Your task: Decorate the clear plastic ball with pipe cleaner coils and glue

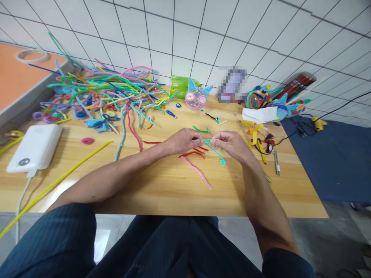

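Note:
Between both hands a teal pipe cleaner (216,151) is held over the wooden table; its lower end is rolled into a small spiral. My left hand (185,141) pinches it from the left, fingers closed. From the right, my right hand (228,143) pinches it close by, with a short teal stretch showing between the fingertips. Below the hands lie red pipe cleaner pieces (193,153) and a pink one (198,173). A green piece (199,129) is just behind them.
A heap of pipe cleaners (110,87) covers the back left. A white power bank (36,146) and long yellow pipe cleaner (66,177) lie left. A yellow glue gun (252,132), marker (277,162) and decorated cup (196,99) are also on the table.

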Available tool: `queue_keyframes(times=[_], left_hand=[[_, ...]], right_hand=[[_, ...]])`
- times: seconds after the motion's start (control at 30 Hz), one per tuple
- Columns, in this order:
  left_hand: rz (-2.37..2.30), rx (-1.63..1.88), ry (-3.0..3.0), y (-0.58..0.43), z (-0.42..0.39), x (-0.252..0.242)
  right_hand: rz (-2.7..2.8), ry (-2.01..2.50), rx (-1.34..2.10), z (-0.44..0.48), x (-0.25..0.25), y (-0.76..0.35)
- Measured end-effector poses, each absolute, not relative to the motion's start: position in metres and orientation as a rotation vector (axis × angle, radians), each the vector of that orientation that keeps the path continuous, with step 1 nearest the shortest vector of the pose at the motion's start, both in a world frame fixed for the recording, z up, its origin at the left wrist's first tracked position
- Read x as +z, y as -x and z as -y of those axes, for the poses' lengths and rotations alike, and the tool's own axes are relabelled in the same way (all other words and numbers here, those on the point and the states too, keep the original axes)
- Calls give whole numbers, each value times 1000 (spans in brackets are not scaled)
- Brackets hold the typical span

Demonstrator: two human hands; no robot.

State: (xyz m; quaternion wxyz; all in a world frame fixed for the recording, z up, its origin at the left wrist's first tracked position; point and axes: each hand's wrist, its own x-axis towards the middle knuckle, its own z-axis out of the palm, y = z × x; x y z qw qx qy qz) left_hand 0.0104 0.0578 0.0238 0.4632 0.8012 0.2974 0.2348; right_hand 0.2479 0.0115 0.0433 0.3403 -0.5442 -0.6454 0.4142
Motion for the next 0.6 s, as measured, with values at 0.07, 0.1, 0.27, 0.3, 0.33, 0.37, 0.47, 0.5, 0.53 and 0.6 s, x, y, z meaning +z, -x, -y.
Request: queue_keyframes(times=[0.07,0.1,0.27,0.3,0.33,0.37,0.47,0.5,0.53,0.6], left_hand=[[-761,599,-2037,-5,-62,29],[-807,678,-2077,-3,-64,31],[-1084,1491,-1998,-1,-54,40],[-1062,1528,-1938,-3,-49,40],[-1020,1500,-1875,-6,-45,40],[-971,1427,-1799,-10,-40,38],[-875,1259,-1510,-21,-36,28],[-868,1272,-1423,-23,-37,24],[-867,1287,-1347,-24,-41,20],[-890,1370,-1213,-23,-51,15]], right_hand=[[1696,1395,1021,-11,42,-247],[1653,1368,994,-12,41,-245],[1142,1209,976,-14,34,-230],[1062,1191,990,-14,32,-226],[1004,1179,1002,-13,30,-222],[964,1170,1006,-12,28,-219],[898,1149,991,-9,23,-209],[874,1145,988,-9,22,-207],[849,1140,987,-8,22,-206],[792,1133,992,-8,22,-204]])
